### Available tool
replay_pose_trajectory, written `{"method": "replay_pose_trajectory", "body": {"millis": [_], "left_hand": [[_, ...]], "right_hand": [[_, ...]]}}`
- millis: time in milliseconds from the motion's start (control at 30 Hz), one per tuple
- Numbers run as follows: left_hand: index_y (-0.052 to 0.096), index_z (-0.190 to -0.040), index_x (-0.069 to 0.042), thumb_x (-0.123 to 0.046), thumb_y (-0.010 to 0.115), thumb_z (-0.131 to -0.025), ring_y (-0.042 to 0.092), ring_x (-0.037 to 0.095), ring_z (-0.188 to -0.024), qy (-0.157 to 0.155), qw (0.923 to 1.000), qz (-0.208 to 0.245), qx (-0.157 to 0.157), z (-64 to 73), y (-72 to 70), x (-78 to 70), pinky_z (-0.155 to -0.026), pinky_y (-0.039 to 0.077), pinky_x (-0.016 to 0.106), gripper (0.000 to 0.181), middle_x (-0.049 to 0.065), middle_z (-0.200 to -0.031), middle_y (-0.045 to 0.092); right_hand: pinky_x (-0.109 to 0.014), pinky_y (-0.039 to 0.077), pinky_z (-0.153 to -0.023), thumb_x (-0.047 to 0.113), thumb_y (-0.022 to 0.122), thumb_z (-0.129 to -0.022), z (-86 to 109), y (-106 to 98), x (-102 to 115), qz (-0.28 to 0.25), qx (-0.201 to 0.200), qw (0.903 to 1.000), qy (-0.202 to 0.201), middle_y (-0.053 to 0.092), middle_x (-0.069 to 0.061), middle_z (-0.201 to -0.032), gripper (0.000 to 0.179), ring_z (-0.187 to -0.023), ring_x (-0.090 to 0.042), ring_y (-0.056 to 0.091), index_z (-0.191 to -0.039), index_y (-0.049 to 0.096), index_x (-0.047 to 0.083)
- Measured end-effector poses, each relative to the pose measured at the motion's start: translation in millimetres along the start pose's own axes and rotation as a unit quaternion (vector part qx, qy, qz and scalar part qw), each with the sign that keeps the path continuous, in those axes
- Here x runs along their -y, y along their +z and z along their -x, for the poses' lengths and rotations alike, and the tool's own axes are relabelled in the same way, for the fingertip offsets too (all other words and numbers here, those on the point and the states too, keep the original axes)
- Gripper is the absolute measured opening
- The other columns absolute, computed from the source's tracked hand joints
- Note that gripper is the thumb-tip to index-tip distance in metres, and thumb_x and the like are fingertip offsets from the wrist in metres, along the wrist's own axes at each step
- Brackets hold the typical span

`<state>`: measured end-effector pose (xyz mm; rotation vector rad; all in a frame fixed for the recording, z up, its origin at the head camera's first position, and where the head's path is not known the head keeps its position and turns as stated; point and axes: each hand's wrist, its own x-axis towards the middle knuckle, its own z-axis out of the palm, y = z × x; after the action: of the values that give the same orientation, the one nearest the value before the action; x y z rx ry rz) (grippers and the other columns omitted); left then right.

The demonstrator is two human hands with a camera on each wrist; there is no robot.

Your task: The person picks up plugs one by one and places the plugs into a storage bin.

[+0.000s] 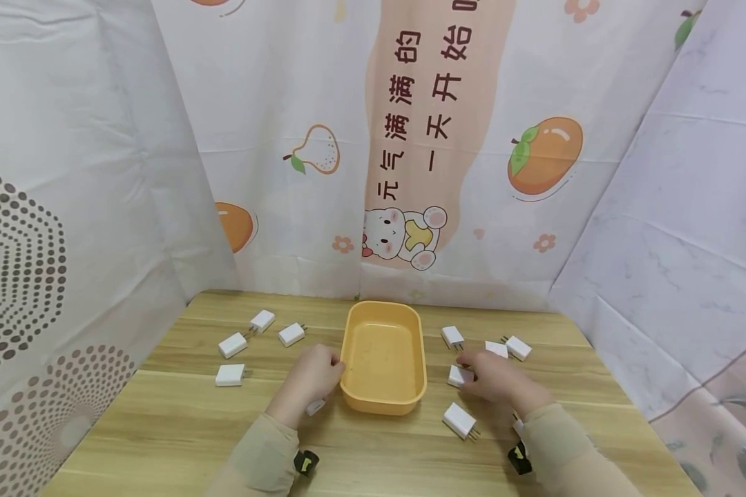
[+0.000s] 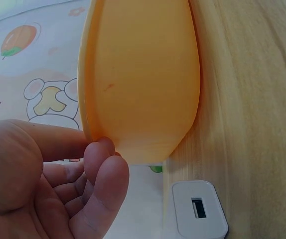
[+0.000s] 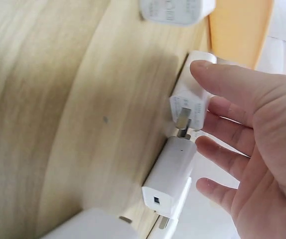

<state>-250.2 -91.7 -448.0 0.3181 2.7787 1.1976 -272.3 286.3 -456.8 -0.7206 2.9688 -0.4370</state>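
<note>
Okay, the left hand (image 1: pixel 313 376) pinches the left rim of the yellow tray (image 1: pixel 382 355), a narrow grip, with the tray sitting on the wooden worktop (image 1: pixel 379 462). Across on the tray's right side, the right hand (image 1: pixel 496 377) holds a white charger (image 1: pixel 456 377) between thumb and fingers, while other chargers (image 1: pixel 458 420) lie scattered to either side.

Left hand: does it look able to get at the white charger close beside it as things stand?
Probably not without letting go: the left hand pinches the rim of the orange tray. Otherwise the way looks free: the white charger lies uncovered nearby in the left wrist view.
</note>
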Motion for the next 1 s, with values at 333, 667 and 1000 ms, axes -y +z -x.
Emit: {"method": "replay_pose_trajectory", "body": {"millis": [333,667,1000], "left_hand": [[0.069,-0.078,-0.006,-0.012,0.057,-0.101,0.056,0.014,-0.043,0.005,0.9999,-0.009,-0.004,0.3,0.5,-1.1,-0.042,0.044,0.028,0.026,0.002,-0.053,0.055],[0.067,-0.075,-0.008,-0.012,0.057,-0.101,0.056,0.014,-0.042,0.003,0.9999,-0.012,-0.003,0.4,1.1,-0.4,-0.042,0.044,0.027,0.028,0.001,-0.052,0.054],[0.069,-0.076,-0.006,-0.013,0.058,-0.100,0.057,0.014,-0.042,0.005,1.0000,-0.003,-0.003,1.1,1.3,-1.1,-0.042,0.046,0.028,0.026,0.002,-0.053,0.056]], "right_hand": [[-0.034,0.040,-0.063,0.017,0.085,-0.082,2.7,1,5,0.008,0.015,0.9994,0.030,0.052,0.006,-0.072,0.022,-0.068,-0.012,0.048,-0.088,0.064,0.019],[-0.036,0.037,-0.070,0.020,0.085,-0.081,3.7,-2,7,0.032,0.003,0.9995,0.003,0.053,0.012,-0.071,0.021,-0.065,-0.008,0.046,-0.085,0.065,0.022],[-0.038,0.049,-0.071,0.019,0.084,-0.082,0.1,-32,9,0.004,-0.039,0.9992,0.002,0.065,0.005,-0.088,0.029,-0.077,-0.013,0.057,-0.108,0.074,0.009]]}}
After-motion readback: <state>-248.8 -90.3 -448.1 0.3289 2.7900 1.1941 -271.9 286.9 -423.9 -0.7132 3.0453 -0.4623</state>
